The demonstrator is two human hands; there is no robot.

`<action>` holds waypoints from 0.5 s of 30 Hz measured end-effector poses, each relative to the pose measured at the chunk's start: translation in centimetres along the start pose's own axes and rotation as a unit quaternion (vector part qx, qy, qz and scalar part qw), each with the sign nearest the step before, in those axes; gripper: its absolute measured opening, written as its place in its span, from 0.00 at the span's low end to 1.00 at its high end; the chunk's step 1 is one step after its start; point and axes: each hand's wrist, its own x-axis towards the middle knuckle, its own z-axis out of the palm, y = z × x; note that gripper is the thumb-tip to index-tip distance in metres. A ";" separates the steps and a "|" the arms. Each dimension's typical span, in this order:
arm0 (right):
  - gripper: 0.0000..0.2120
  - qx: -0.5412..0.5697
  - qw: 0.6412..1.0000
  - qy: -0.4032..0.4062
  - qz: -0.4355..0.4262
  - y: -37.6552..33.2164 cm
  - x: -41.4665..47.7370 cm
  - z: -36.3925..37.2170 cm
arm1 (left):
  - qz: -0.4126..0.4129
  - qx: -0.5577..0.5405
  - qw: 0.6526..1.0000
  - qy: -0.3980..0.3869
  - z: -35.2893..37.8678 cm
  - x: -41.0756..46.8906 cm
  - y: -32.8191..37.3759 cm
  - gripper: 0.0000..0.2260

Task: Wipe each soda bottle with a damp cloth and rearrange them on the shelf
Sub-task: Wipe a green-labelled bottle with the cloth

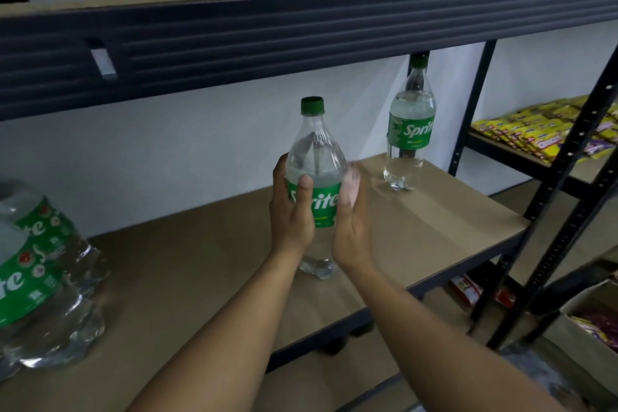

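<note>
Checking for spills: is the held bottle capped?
Capped: a green cap sits shut on the bottle neck.

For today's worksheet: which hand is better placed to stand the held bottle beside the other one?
Probably the left hand: its thumb and fingers wrap the held bottle; the right hand only lies against it.

I am in what looks like a small shop or its stockroom. Dark metal racks (568, 157) carry plain board shelves (200, 264) against a bare white wall (150, 150). On my shelf, one Sprite bottle (409, 144) stands alone, and a shrink-wrapped pack (36, 278) of the same soda lies at the left. The next rack holds rows of yellow snack packets (535, 135), and a cardboard box (583, 314) of packets sits lower down.
</note>
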 end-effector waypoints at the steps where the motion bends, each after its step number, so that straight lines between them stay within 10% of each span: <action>1: 0.35 -0.005 0.999 0.000 0.032 1.2 -1.4 -0.1 | -0.002 0.000 1.000 0.002 0.1 0.0 -0.1 0.44; 10: 0.27 -0.030 0.993 -0.001 0.113 3.8 -3.0 -0.4 | 0.006 0.008 1.000 0.021 0.7 -0.9 -0.2 0.34; 15: 0.41 -0.036 0.993 -0.014 0.115 4.3 -3.1 -0.4 | 0.031 0.015 0.999 -0.006 -0.1 -0.6 0.2 0.24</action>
